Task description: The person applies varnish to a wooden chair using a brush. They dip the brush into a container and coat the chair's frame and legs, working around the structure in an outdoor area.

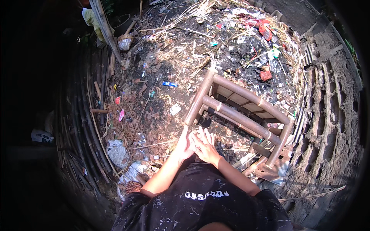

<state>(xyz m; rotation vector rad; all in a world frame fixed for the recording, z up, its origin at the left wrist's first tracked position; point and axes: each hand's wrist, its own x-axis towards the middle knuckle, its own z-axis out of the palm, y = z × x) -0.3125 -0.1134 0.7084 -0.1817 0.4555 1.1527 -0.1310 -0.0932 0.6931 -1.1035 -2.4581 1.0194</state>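
impossible to see the whole left hand (185,145), partly covered by the right hand (206,149). hard to tell contact from a narrow gap between the left hand and the nearest leg of the bamboo frame (246,94). impossible to follow the black shirt (208,210) past the lower edge, or the leaning pole (105,29) past the upper one. too dark to identify a pale object (42,135) at far left. too small to name many of the litter scraps (175,109).

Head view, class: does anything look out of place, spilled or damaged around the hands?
Yes, litter: a blue wrapper lies ahead of the left hand, crumpled pale plastic to its left, and red plastic beyond the bamboo frame. Such scraps, strewn over open soil, look discarded.
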